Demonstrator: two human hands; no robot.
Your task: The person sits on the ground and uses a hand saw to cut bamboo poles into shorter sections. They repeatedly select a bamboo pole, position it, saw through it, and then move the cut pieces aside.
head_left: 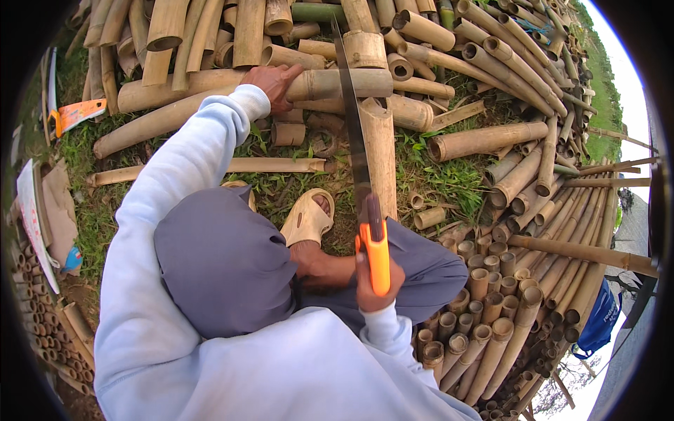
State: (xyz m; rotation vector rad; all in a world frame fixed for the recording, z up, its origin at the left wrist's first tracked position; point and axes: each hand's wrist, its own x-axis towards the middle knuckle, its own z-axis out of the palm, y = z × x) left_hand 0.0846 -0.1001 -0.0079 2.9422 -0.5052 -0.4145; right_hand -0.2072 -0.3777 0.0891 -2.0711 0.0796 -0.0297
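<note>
My right hand grips the orange handle of a hand saw. Its long dark blade runs up and away from me and lies across a thick bamboo pole resting sideways on other bamboo. My left hand presses down on that pole just left of the blade. A second pole lies lengthwise under the first, pointing toward my knee. My foot in a beige sandal rests on the grass between my knees.
Cut bamboo poles are piled across the back and stacked thickly on the right. Short bamboo offcuts stand bundled beside my right leg. Another orange-handled saw lies on the grass at the left. A blue bag sits at the lower right.
</note>
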